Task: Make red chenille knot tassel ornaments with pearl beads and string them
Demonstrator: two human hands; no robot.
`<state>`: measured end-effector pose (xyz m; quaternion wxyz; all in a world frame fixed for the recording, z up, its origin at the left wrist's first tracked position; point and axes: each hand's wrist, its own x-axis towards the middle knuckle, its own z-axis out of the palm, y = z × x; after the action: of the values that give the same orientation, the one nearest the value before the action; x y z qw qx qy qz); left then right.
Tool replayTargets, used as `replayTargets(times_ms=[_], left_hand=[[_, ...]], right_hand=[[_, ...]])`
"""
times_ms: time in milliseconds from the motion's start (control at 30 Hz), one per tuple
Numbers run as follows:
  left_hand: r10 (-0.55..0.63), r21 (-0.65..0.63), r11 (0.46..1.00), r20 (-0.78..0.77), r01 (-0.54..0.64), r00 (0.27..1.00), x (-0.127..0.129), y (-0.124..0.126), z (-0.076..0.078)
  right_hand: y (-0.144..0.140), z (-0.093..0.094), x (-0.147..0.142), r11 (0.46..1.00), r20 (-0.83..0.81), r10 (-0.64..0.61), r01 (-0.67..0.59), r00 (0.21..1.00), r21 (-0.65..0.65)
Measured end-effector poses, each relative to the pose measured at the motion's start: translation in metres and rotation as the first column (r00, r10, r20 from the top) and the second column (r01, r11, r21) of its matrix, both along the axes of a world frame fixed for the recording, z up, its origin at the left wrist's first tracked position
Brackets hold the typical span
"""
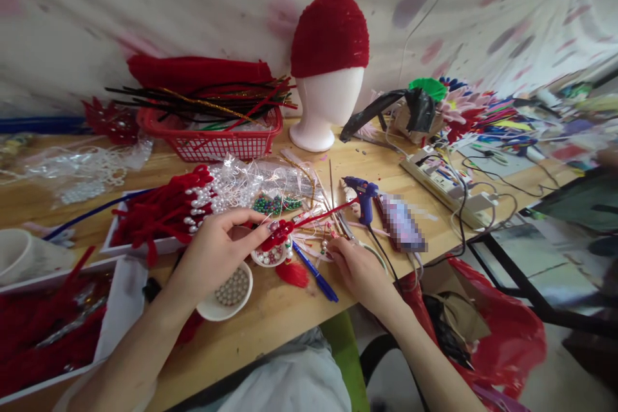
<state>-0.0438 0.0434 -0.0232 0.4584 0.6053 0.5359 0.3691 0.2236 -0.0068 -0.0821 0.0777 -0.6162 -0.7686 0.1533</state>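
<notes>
While fuzzy red stems fill the white tray (116, 232) at the left, the left hand (217, 251) pinches a red pipe cleaner (309, 219) over a round dish of pearls (224, 290); the right hand (355, 267) rests fingers-down among thin sticks, its grip unclear, beside a blue glue gun (362, 196).

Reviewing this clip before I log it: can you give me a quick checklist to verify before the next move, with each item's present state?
1. Left hand has a grip on the red pipe-cleaner piece: ok, pinched at the fingertips.
2. Right hand is on the small parts on the table: ok, fingers down; exactly what it touches, cannot tell.
3. Bowl of pearl beads is upright and within reach: ok, just under the left wrist.
4. Blue glue gun is clear of both hands: ok, beyond the right hand.
5. Glue gun hot or off: cannot tell.
6. Blue pen lies between the hands: ok, untouched.
</notes>
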Motion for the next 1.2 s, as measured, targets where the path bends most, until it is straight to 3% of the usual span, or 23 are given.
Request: replayTargets(times_ms=[233,433,800,1200], left_hand=[[-0.008,-0.047,0.999,0.009,0.008,1.0,0.002,0.0,0.002],[-0.006,-0.061,0.998,0.005,0.006,1.0,0.002,0.001,0.002],[-0.025,-0.064,0.998,-0.003,0.025,1.0,0.003,0.0,0.006],[-0.032,-0.069,0.997,0.018,0.033,0.999,0.002,0.0,0.005]], right_hand=[[-0.003,0.005,-0.004,0.997,0.032,0.069,-0.068,0.997,-0.047],[-0.007,0.007,-0.006,0.998,-0.128,0.042,-0.048,0.991,-0.041],[-0.007,0.012,-0.011,0.993,0.104,0.115,-0.11,0.988,-0.05],[-0.002,-0.009,-0.009,0.988,0.159,0.136,-0.146,0.978,0.053]])
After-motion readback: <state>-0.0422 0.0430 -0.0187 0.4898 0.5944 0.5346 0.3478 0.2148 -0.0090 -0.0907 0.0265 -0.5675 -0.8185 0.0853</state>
